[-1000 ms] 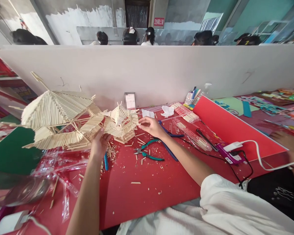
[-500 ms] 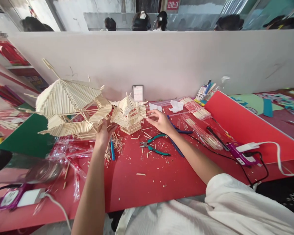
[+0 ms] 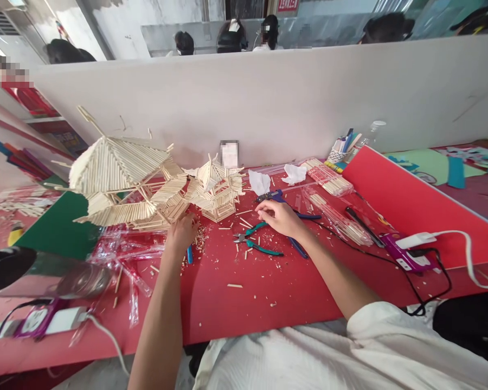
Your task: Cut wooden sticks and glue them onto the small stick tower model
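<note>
The large wooden-stick pavilion [image 3: 120, 168], left of the small pavilion [image 3: 214, 189], looks mostly built: its roof is covered, though stick ends jut out; the small one seems roofed too. What is left I can't tell. My left hand [image 3: 182, 233] is low at the small one's front left, fingers curled, their hold hidden. My right hand [image 3: 283, 218], to its front right, has bent fingers parted from the thumb, seemingly gripping nothing, near the green-handled cutters [image 3: 264, 249].

Bright, diffuse light covers the red table [image 3: 228, 314], while outer edges look stretched and blurred.
</note>
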A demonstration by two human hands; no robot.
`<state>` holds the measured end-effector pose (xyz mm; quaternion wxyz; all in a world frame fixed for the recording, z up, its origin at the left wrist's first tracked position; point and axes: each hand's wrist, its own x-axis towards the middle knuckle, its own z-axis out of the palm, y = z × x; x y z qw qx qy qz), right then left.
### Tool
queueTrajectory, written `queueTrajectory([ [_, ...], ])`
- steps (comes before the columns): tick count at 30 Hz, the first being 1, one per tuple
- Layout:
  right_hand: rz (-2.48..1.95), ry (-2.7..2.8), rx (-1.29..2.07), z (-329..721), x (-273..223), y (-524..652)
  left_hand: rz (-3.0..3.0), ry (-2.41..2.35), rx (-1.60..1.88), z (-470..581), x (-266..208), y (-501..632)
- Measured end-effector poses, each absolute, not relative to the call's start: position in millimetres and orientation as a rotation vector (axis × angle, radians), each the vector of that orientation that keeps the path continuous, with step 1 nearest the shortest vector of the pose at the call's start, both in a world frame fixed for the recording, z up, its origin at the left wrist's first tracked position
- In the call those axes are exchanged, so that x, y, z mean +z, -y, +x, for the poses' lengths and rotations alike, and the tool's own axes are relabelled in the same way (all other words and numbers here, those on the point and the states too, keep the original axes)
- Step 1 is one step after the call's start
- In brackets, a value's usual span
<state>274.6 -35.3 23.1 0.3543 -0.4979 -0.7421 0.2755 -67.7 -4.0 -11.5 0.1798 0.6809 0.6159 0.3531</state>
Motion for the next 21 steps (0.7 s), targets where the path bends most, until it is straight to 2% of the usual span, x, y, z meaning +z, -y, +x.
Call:
queueTrajectory([
  [6, -1.329, 2.02, 0.567, 275, 21, 36, 2.019, -1.695, 0.972, -66, -9, 3],
  [12, -1.336, 2.066, 0.547, 275, 23, 38, 2.315, -1.826, 0.509, -62, -1, 6],
  [21, -1.324, 2.094, 0.502, 273, 18, 36, 2.424, -1.816, 0.364, -53, 3, 10],
])
